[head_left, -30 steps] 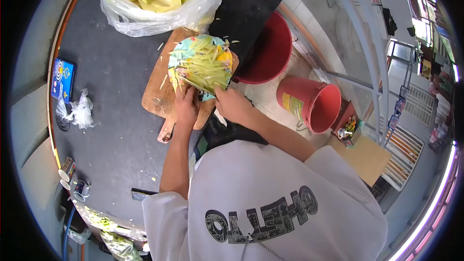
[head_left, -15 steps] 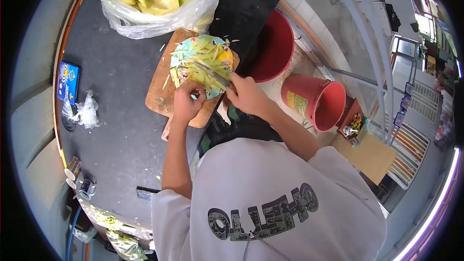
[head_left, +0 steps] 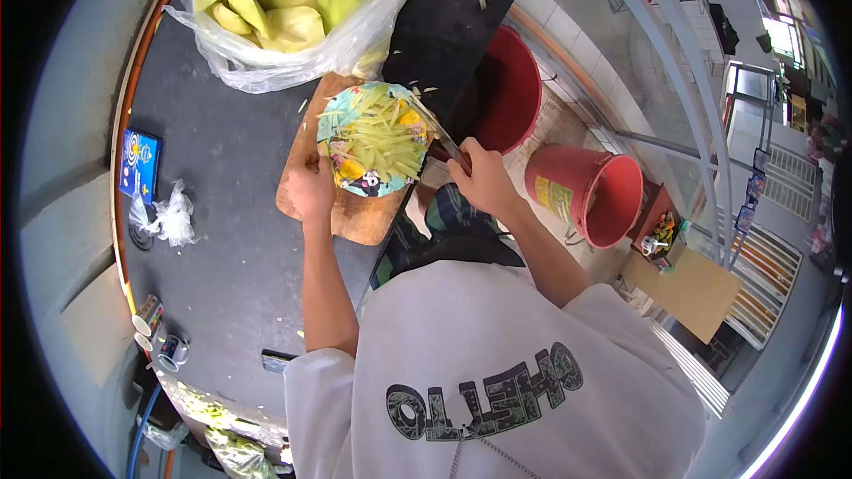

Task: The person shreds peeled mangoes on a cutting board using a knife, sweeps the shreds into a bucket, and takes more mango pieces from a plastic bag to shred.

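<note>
A colourful patterned plate (head_left: 368,184) heaped with pale green shreds (head_left: 382,135) rests on a wooden cutting board (head_left: 302,142). My left hand (head_left: 311,191) is closed at the plate's left rim, fingers curled and partly hidden. In my right hand (head_left: 484,177) is a knife (head_left: 435,127), gripped by its handle, its blade slanting up along the plate's right edge. Beyond the board, a clear plastic bag (head_left: 257,66) is full of peeled yellow-green fruit pieces (head_left: 293,27).
Two red buckets stand on the floor to the right, one (head_left: 515,93) beside the black table (head_left: 231,275) and another (head_left: 586,195) farther out. A blue box (head_left: 140,164), a crumpled plastic bag (head_left: 175,215), cups (head_left: 171,350) and a phone (head_left: 277,360) lie leftward.
My left hand has shifted left to the plate's left rim. The knife has moved off the shreds to the plate's right edge, and my right hand has gone right.
</note>
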`<state>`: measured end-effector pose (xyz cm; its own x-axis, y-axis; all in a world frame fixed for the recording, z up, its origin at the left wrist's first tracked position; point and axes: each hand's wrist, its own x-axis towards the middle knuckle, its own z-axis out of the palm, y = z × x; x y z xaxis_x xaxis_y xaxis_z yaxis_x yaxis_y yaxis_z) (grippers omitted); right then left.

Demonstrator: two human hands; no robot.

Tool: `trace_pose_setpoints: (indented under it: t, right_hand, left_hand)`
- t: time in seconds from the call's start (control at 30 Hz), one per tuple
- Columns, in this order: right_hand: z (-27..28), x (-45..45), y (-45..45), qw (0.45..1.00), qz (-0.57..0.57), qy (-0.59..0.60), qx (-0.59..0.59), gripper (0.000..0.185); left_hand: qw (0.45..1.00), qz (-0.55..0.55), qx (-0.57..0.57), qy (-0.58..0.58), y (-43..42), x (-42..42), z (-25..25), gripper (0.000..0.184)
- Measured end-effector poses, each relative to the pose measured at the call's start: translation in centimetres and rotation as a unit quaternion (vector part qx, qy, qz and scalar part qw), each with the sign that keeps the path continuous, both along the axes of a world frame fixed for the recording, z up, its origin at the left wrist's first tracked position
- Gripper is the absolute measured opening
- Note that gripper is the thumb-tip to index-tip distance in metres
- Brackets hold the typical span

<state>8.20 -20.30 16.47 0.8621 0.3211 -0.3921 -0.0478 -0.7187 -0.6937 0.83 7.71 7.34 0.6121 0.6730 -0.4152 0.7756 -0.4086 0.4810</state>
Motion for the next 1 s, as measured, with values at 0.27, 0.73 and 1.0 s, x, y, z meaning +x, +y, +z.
trace_pose_setpoints:
  t: [0.27, 0.73, 1.0]
  right_hand:
    - [-0.9, 0.3, -3.3, 0.998, -0.054, -0.008, -0.018, 0.022]
    - [-1.6, 1.6, -6.5, 0.996, -0.087, 0.007, -0.021, 0.022]
    - [-2.6, 2.4, -8.8, 0.996, -0.087, -0.021, -0.017, 0.023]
  left_hand:
    - [0.999, -0.033, -0.04, -0.009, -0.9, 0.5, -0.3, 0.024]
    - [0.829, 0.205, -0.451, -0.261, -4.8, 0.9, -1.5, 0.032]
    - [0.85, 0.226, -0.417, -0.229, -7.0, 3.0, -1.0, 0.051]
